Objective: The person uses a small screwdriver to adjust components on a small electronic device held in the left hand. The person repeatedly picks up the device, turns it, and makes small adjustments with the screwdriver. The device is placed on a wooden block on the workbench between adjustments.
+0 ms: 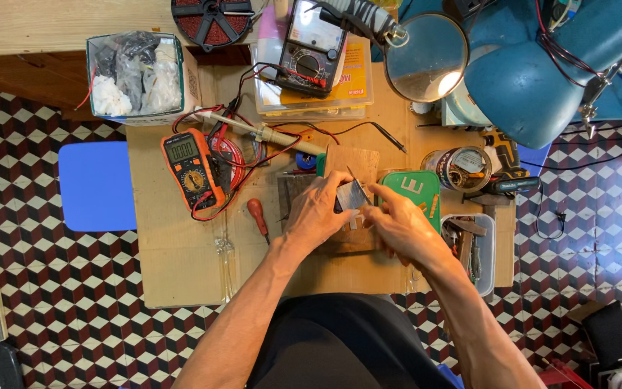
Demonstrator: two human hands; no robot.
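Both hands meet at the middle of the table [181, 266]: the left hand [316, 212] and right hand [397, 223] pinch a small dark part [352, 194], mostly hidden by fingers. Meter [192, 171] left, green tin [413, 189] right, crowding closely.

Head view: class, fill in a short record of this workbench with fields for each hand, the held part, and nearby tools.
left hand: grips a small dark flat part
right hand: pinches the same part's right edge
surface: wooden board on a cardboard-covered table
nearby left: orange multimeter, red-handled screwdriver
nearby right: green tin
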